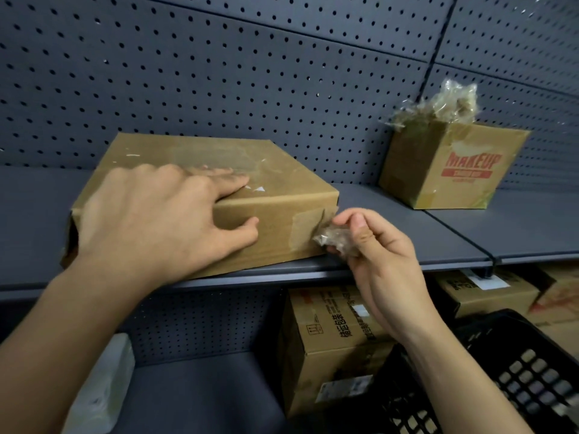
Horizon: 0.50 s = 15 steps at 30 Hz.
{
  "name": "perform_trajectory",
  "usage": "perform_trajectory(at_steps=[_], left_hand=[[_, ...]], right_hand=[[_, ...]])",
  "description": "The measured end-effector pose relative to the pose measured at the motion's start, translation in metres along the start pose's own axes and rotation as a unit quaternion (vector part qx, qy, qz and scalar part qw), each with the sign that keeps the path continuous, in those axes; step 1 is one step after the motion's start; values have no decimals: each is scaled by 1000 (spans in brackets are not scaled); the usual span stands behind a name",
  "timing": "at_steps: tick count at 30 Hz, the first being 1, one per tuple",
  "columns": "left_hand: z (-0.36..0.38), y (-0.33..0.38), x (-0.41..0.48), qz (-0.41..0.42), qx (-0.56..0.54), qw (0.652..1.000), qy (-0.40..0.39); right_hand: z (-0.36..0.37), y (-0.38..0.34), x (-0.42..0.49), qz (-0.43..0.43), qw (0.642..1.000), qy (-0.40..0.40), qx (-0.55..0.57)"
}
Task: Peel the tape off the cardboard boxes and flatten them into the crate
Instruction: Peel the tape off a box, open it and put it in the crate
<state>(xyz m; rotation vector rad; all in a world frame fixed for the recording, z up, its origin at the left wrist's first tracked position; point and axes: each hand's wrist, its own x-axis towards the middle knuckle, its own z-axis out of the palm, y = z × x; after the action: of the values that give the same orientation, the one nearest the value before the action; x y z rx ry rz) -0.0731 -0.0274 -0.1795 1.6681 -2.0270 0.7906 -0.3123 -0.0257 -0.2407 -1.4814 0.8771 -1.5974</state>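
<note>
Head view: flat box lies on the upper shelf, its long front face along the shelf's front edge, left of centre. L hand comes in from lower left, forearm sloping up, palm down over the box's top front edge. Its fingers are straight and spread flat on the top and the thumb is stretched along the front face, so it presses and grips nothing. R hand is at the box's front right corner, wrist low, fingers bent up. Thumb and fingertips pinch a crumpled wad of tape, whose other end is stuck to the front face near that corner. MAKEUP box stands further right, near the shelf's back by the pegboard, w/ a tape heap on top. Black crate is at bottom right, under the R forearm. Lower boxes sit beneath the shelf, behind the crate
</note>
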Motion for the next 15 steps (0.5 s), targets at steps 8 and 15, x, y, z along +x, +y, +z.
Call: perform_trajectory(at_steps=[8,15], left_hand=[[4,-1,0,-9,-21,1000,2],[9,-1,1,-6,-44,999,13]], right_hand=[[10,-2,0,-23,997,46,-60],[10,-9,-3,-34,989,84,-120]])
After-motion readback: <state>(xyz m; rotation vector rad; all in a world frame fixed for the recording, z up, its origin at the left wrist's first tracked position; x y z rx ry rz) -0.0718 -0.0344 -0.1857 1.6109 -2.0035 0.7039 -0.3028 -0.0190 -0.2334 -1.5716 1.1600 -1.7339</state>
